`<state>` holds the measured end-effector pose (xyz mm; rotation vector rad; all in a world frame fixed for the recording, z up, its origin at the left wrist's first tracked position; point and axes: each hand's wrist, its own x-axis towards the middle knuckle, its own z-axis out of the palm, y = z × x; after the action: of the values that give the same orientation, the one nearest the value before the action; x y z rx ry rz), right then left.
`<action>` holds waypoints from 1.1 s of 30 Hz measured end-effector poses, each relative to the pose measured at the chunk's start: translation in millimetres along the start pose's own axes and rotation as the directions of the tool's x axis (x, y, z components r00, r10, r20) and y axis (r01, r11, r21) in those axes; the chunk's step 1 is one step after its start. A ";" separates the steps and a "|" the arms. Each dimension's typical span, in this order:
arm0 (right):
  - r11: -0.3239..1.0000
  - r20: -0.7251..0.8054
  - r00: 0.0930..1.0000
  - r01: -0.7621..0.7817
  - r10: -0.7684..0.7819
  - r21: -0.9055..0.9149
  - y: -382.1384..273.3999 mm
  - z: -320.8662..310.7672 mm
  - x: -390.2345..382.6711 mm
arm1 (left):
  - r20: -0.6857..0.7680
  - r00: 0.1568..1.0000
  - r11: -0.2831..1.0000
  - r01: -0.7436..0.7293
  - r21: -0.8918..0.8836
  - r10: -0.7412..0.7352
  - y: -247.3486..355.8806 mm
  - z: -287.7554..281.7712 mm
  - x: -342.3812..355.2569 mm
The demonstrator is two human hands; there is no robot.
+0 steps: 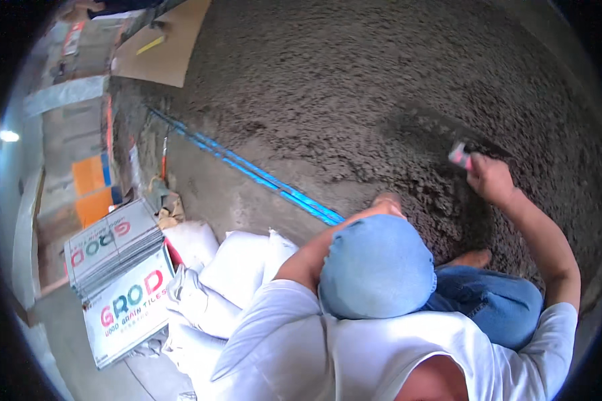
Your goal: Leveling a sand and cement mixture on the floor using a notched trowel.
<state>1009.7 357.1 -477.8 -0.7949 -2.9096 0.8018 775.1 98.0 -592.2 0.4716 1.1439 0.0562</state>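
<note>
I am squatting over a wide bed of rough grey mortar (354,80). My right hand (489,178) reaches forward at the right and is closed on the pink handle of a trowel (460,155), whose dark blade lies on the mortar. My left hand (388,202) drapes over my raised left knee (376,264) in blue jeans. Its fingers are mostly hidden behind the knee and nothing shows in it. My bare foot (473,257) stands at the mortar's edge.
Two blue strips (261,175) run diagonally along the mortar's left border on bare concrete. White sacks (234,267) lie at my left, beside stacked flat tile boxes (120,267). A cardboard sheet (167,47) lies at the far left corner.
</note>
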 end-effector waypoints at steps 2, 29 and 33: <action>0.999 -0.047 0.998 -0.033 0.034 0.025 -2.7 2.1 21.2 | -0.016 0.986 0.983 -0.162 0.088 0.164 0.7 -8.2 -17.7; 0.730 -0.053 0.760 -0.598 0.647 0.330 -42.0 7.1 -196.1 | 0.182 0.576 0.361 -0.696 0.620 0.797 5.4 -19.6 -6.6; 0.168 -0.007 0.184 -0.877 0.983 0.450 -56.8 -5.7 -259.3 | -0.059 0.979 0.976 -0.185 0.112 0.193 -20.2 -11.7 -29.4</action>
<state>1209.5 193.5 -416.4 -2.4808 -1.5189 0.9985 748.3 75.4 -578.5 0.6766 1.1718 0.1795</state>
